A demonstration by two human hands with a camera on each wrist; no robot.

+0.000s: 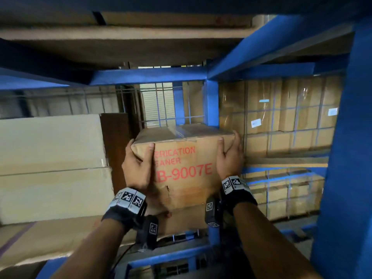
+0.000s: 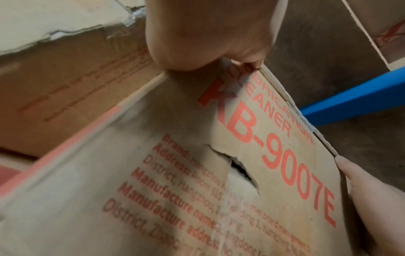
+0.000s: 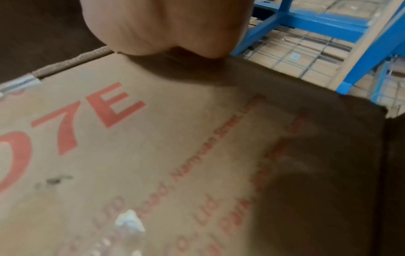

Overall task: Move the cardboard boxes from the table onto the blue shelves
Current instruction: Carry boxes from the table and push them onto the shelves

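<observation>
Item: cardboard box (image 1: 182, 168) printed in red "KB-9007E", centre of the head view, held inside the blue shelf frame (image 1: 211, 103).

Left of frame: large pale cartons (image 1: 50, 158) stacked on the same shelf, just beside the held box.

Left hand (image 1: 136, 168): wrapped round the box's upper left corner, thumb on the printed face, fingers hidden round the side.

Box condition: top seam closed with clear tape (image 1: 177, 131); a ragged tear (image 2: 238, 169) in the printed face, lower centre of the left wrist view. Panels look stiff but worn, probably moderately heavy, since both hands carry it. The surface looks dry, not slippery.

Recommended hold: opposite upper corners or vertical edges, clear of the tear, where the board would likely buckle.

Right hand (image 1: 229, 156): clasps the upper right corner, thumb on the face, fingers round the side.

Right of frame: wire mesh (image 1: 281, 121) with wrapped cartons (image 1: 291, 101) behind it.
</observation>
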